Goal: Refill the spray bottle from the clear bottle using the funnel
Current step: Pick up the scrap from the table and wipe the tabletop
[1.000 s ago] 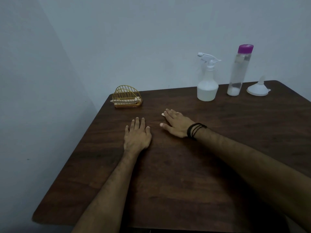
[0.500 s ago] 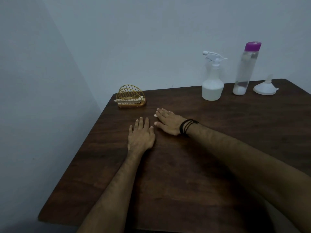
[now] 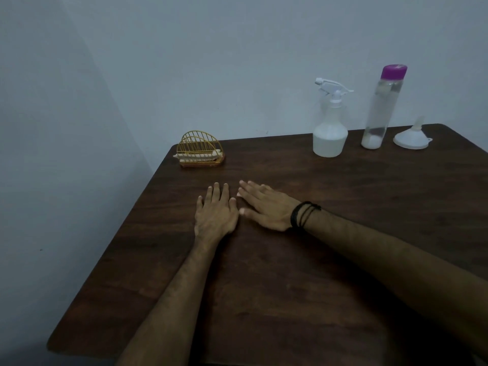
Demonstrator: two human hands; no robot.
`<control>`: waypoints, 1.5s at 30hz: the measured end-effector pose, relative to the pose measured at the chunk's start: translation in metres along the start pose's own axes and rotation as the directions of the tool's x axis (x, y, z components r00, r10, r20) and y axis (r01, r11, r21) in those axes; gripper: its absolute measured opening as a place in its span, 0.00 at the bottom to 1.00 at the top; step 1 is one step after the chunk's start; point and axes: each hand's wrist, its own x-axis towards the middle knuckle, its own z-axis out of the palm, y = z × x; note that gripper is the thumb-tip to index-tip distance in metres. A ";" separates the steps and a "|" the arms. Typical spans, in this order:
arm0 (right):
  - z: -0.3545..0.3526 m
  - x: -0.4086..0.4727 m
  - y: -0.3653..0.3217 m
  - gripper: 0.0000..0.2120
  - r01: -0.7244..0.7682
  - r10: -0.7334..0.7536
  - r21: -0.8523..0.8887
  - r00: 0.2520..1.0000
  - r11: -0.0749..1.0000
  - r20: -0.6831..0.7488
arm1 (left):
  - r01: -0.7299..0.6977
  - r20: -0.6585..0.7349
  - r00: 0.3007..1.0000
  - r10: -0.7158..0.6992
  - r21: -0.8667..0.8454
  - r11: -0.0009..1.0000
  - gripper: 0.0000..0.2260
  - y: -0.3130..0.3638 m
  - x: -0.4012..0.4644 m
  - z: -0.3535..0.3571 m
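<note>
Nothing is started: your left hand (image 3: 215, 216) and right hand (image 3: 266, 207) lie flat and empty on the dark wooden counter (image 3: 290, 286). At its far edge stand the white spray bottle (image 3: 330, 133), still capped, the tall clear purple-capped bottle (image 3: 380, 107) and the white plastic funnel (image 3: 412, 137), all untouched.

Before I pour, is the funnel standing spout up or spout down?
Spout up: the funnel rests on its wide mouth on the table.

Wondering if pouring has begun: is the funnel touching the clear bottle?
Apart. The head view shows dark table between the funnel and the clear bottle.
</note>
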 end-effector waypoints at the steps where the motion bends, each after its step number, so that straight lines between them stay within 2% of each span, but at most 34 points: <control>1: -0.002 0.009 0.004 0.34 -0.044 0.044 0.009 0.999 0.999 -0.007 | 0.001 0.005 1.000 -0.001 -0.006 1.000 0.26 0.000 0.000 0.000; 4: -0.008 0.027 0.015 0.33 -0.135 0.134 0.028 0.991 0.990 0.010 | 0.000 0.017 1.000 0.000 -0.006 1.000 0.26 0.000 -0.001 -0.002; 6: -0.008 0.024 0.013 0.33 -0.133 0.132 0.046 0.991 0.990 0.018 | 0.000 0.017 1.000 0.000 -0.005 1.000 0.26 0.000 -0.001 -0.002; 11: 0.007 -0.032 -0.011 0.31 0.059 -0.059 0.034 0.998 0.998 0.020 | 0.012 0.007 1.000 -0.012 0.005 1.000 0.26 0.003 -0.001 0.000; 13: 0.002 -0.038 -0.005 0.29 0.072 -0.074 0.046 0.996 0.996 0.043 | 0.017 0.012 1.000 -0.017 0.007 1.000 0.26 0.004 -0.002 0.000; 15: -0.009 -0.027 0.010 0.28 0.014 -0.015 0.035 0.999 0.999 0.031 | 0.022 0.012 1.000 -0.022 0.005 1.000 0.26 0.004 -0.002 -0.003; 17: -0.020 -0.011 0.036 0.30 -0.122 0.121 0.028 0.992 0.992 0.022 | 0.019 0.025 1.000 -0.019 0.003 1.000 0.26 0.003 -0.003 -0.005; 19: -0.027 -0.003 0.065 0.31 -0.267 0.266 0.012 0.964 0.964 0.018 | 0.018 0.035 0.999 -0.018 0.002 1.000 0.26 0.003 -0.004 -0.006; 21: -0.029 -0.003 0.081 0.32 -0.345 0.344 0.009 0.938 0.939 0.028 | 0.021 0.036 0.999 -0.021 -0.001 1.000 0.27 0.003 -0.003 -0.005; 24: -0.021 -0.021 0.061 0.34 -0.272 0.272 0.015 0.962 0.962 0.031 | 0.022 0.025 0.999 -0.022 0.006 1.000 0.27 0.003 -0.001 -0.003; 29: 0.006 -0.081 0.005 0.33 0.028 -0.028 -0.014 0.999 1.000 0.018 | 0.019 0.030 0.999 -0.019 0.017 1.000 0.27 0.002 0.001 -0.002; 31: 0.002 -0.091 0.015 0.31 0.010 -0.010 0.006 1.000 1.000 0.014 | 0.012 0.032 0.999 -0.012 0.016 1.000 0.27 0.002 0.000 -0.002; 35: -0.017 -0.097 0.070 0.31 -0.272 0.272 -0.009 0.962 0.962 0.013 | 0.021 0.041 0.999 -0.021 0.009 1.000 0.27 0.002 -0.004 -0.004; 37: -0.020 -0.103 0.080 0.32 -0.340 0.340 -0.007 0.940 0.940 0.023 | 0.022 0.038 0.999 -0.022 0.010 1.000 0.27 0.003 -0.005 -0.003; 40: -0.014 -0.117 0.058 0.35 -0.287 0.287 0.001 0.957 0.958 0.035 | 0.025 0.029 0.999 -0.025 0.015 1.000 0.27 0.005 -0.004 -0.002; 45: 0.006 -0.142 0.017 0.35 -0.065 0.065 0.004 0.998 0.998 0.018 | 0.032 0.034 0.999 -0.032 0.022 0.999 0.27 0.003 -0.006 -0.001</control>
